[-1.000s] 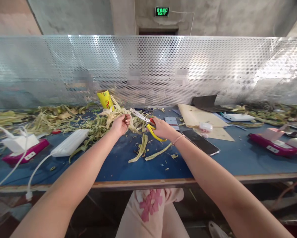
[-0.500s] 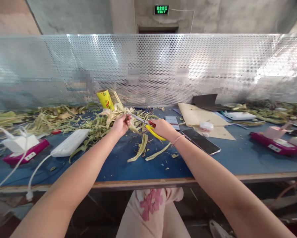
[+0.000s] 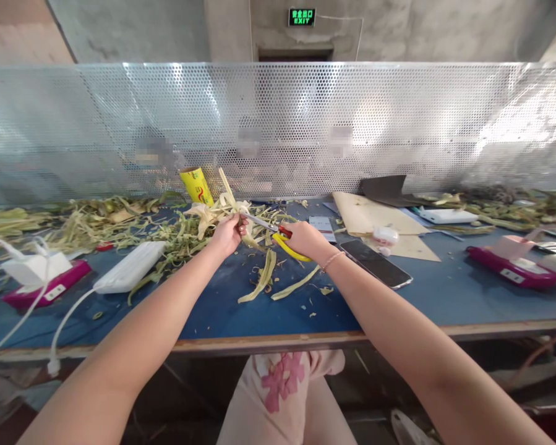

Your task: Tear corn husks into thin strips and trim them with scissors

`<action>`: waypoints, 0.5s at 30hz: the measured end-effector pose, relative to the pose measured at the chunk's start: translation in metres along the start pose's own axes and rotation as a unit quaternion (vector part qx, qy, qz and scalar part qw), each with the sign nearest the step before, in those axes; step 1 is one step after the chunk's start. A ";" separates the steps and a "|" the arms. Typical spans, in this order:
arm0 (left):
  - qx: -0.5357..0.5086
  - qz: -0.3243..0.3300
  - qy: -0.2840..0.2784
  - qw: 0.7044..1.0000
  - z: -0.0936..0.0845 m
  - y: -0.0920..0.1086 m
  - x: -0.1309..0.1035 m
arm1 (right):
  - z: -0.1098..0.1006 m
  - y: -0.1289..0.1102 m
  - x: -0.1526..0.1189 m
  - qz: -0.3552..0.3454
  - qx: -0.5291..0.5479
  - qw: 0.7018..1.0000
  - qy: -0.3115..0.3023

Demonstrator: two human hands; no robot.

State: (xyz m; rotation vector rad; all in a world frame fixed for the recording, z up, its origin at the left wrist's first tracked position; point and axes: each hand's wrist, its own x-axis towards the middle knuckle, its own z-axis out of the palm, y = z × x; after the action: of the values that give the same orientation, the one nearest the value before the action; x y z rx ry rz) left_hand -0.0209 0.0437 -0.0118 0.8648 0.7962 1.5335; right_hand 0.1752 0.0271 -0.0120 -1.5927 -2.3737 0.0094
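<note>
My left hand (image 3: 230,233) is closed on a pale, dried leafy piece (image 3: 231,201), whose stalk sticks up above the fingers. In my right hand (image 3: 308,240) is a pair of scissors (image 3: 284,238) with yellow and red handles. The metal blades point left and reach the leafy piece beside my left fingers; I cannot tell how far apart they are. Behind and left of my left hand lies a heap of dried green and yellow leaf strips (image 3: 178,235). Two loose strips (image 3: 263,278) rest on the blue table below the scissors.
A yellow cardboard tube (image 3: 196,185) stands behind the heap. At left are a white power bank (image 3: 132,267) and a magenta power strip (image 3: 50,289). On the right lie a phone (image 3: 376,264), brown paper (image 3: 375,213) and another magenta strip (image 3: 514,271). A perforated metal screen (image 3: 296,123) rises behind.
The stalk of the held leafy piece has tilted slightly, and my left hand has shifted a little to the right. The right hand with the scissors is nearly still.
</note>
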 end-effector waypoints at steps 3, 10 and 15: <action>0.005 0.004 -0.008 1.000 -0.001 -0.001 0.001 | 0.000 0.000 0.000 -0.002 -0.002 1.000 0.001; 0.009 0.007 -0.017 1.000 -0.001 -0.001 -0.001 | 0.004 0.001 0.002 0.003 0.003 1.000 -0.005; 0.005 0.002 -0.010 1.000 0.002 0.001 -0.004 | 0.006 0.002 0.005 0.000 0.006 1.000 0.000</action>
State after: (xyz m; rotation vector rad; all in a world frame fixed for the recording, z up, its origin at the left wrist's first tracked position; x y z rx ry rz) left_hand -0.0192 0.0398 -0.0101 0.8884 0.7885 1.5238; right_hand 0.1738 0.0331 -0.0171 -1.5868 -2.3699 0.0248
